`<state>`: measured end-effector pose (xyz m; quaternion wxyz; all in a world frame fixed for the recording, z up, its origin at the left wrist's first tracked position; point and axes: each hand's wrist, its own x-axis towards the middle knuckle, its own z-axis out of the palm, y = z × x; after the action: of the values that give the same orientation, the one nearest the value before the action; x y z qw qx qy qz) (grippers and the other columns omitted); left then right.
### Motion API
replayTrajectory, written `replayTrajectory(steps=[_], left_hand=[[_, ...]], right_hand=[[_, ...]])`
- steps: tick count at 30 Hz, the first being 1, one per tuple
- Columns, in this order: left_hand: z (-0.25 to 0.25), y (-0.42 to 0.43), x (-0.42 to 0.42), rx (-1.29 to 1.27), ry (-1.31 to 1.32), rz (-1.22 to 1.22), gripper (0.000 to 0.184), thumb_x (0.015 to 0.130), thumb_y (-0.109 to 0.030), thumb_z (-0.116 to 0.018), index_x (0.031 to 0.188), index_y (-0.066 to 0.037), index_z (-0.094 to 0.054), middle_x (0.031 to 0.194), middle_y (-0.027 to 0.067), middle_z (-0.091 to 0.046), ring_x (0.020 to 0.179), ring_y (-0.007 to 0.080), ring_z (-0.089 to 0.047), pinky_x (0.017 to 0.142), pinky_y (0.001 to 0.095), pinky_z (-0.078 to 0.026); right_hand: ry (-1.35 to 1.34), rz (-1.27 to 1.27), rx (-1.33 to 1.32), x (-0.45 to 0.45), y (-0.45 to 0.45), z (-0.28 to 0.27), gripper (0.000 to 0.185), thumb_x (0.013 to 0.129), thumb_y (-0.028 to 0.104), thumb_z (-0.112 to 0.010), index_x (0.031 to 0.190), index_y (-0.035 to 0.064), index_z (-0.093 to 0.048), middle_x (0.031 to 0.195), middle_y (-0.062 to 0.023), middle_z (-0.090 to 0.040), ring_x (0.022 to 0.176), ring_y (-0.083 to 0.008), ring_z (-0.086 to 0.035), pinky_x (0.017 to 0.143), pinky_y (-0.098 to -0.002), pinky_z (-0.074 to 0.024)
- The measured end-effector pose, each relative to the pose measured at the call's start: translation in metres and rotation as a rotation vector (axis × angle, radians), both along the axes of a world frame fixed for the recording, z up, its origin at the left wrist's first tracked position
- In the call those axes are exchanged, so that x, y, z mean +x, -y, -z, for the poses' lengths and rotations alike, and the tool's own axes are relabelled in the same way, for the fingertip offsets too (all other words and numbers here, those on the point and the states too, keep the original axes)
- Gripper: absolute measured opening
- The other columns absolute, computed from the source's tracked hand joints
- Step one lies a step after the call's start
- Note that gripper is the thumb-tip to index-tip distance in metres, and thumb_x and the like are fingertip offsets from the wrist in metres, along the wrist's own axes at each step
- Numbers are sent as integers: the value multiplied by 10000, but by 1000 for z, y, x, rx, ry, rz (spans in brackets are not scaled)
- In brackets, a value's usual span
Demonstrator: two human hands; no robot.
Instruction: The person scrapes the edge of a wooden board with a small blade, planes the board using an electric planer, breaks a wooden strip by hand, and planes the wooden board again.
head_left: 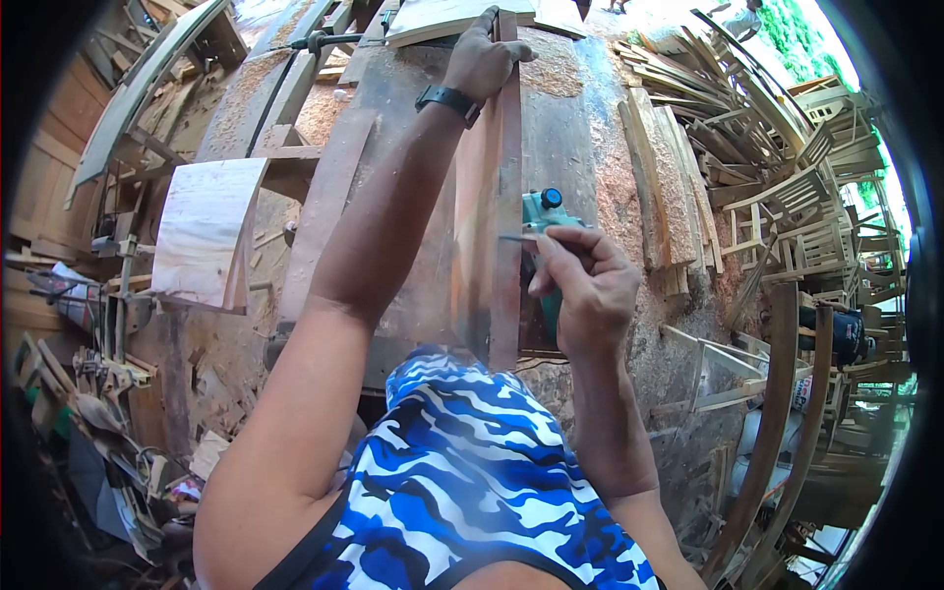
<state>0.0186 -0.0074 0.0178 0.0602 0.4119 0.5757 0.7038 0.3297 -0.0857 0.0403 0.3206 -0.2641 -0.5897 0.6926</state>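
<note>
A long, narrow wooden board (507, 167) runs from the far end of the workbench (403, 118) toward my body. My left hand (484, 61), with a dark watch on its wrist, is at the board's far end, its fingers around the edge. Near the board's right side, my right hand (588, 280) pinches a thin pencil-like stick (518, 237), its tip over the board. Just beyond that hand lies a green power tool (556, 208) with a black knob, partly hidden by the hand.
Pale panels (206, 231) stand at the left, and another pale board (442, 20) lies at the far end. Wood shavings (615, 187) and planks (649, 177) lie to the right. Beyond them are stacked slats and wooden chairs (811, 241).
</note>
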Motion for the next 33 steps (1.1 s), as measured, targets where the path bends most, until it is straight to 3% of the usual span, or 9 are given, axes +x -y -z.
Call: replayTrajectory(steps=[2,4,6,7,10,15,17,24,33], left_hand=[[1,-4,-2,-8,-30,-30,917,748,-118,-713,1481,192,-258,1516,332,-395,1424,352,-407,1174,338,-323],[5,-6,-5,-17,-54,-65,910,746,-124,-717,1472,197,-272,1517,340,-388,1419,360,-411,1173,341,-326],[6,-5,-6,-108,-252,-114,916,738,-133,-725,1467,201,-281,1522,349,-376,1420,368,-408,1179,343,-320],[5,-3,-4,-111,-250,-116,916,738,-133,-725,1467,201,-281,1522,349,-376,1420,368,-408,1179,343,-320],[-3,-3,0,-19,77,12,931,719,-129,-716,1478,188,-280,1521,344,-382,1424,346,-408,1173,334,-326],[-1,-8,-1,4,62,10,950,713,-125,-712,1498,170,-267,1529,313,-393,1440,322,-394,1175,326,-322],[0,-10,-3,3,12,-18,951,714,-124,-719,1499,167,-269,1531,294,-405,1432,322,-406,1167,322,-332],[2,-11,-2,-5,18,-15,908,728,-93,-715,1490,164,-293,1495,279,-456,1395,310,-449,1147,315,-354],[-5,-10,2,3,11,34,865,733,-86,-709,1480,148,-340,1478,263,-480,1365,306,-472,1134,317,-363]], right_hand=[[44,-36,14,19,10,2,147,924,10,-686,1025,-91,-653,776,-108,-704,604,-109,-654,566,-228,-539],[46,-66,-16,46,27,1,136,928,-6,-675,1023,-98,-645,815,-142,-721,607,-121,-659,564,-239,-548],[81,-77,-34,70,43,1,129,928,-14,-670,1021,-99,-643,836,-155,-727,615,-127,-664,569,-243,-553],[110,-81,-54,76,47,1,123,929,-22,-666,1020,-100,-640,858,-168,-733,624,-132,-669,574,-247,-559],[35,-31,-78,71,48,2,117,927,-32,-664,1021,-96,-640,865,-161,-734,635,-130,-674,575,-253,-559],[61,12,22,28,17,4,114,925,-28,-656,1026,-80,-655,827,-140,-719,616,-128,-646,563,-241,-515],[-9,-15,29,20,9,5,153,934,31,-683,1027,-85,-650,792,-105,-712,645,-113,-677,574,-216,-530],[59,-77,-64,85,51,8,122,931,-22,-667,1031,-85,-643,780,-108,-701,642,-126,-672,586,-241,-550],[32,-45,-58,66,36,7,123,924,-15,-681,1021,-81,-646,791,-109,-701,643,-125,-678,587,-238,-550]])
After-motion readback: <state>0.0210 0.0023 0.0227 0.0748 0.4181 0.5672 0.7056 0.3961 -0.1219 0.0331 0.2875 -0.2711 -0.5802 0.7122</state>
